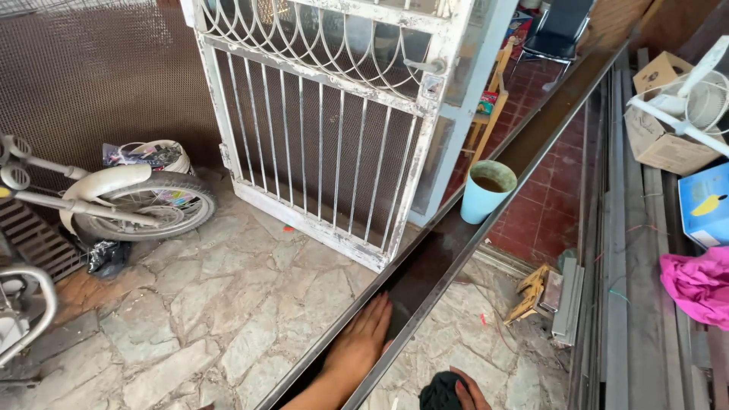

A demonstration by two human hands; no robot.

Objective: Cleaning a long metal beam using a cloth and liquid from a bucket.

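Taking the long dark metal channel (456, 228) as the landmark, which runs from the bottom middle up toward the top right, a small white bicycle (129, 197) leans well to its left, and a white barred gate (326, 129) stands upright on the stone floor (213, 319) just left of it. The person's left hand (363, 342) lies flat and relaxed inside the channel near its lower end, fingers stretched along it, gripping nothing. The right hand (465, 391), just right of the channel, clutches a dark cloth (440, 393). Farther up, a pale blue cup (486, 191) stands on the channel. Well to the right lie grey metal bars (630, 304), cardboard boxes (668, 129) and a pink rag (699, 285). The channel's surface looks dark and fairly glossy; how much has been wiped cannot be told.
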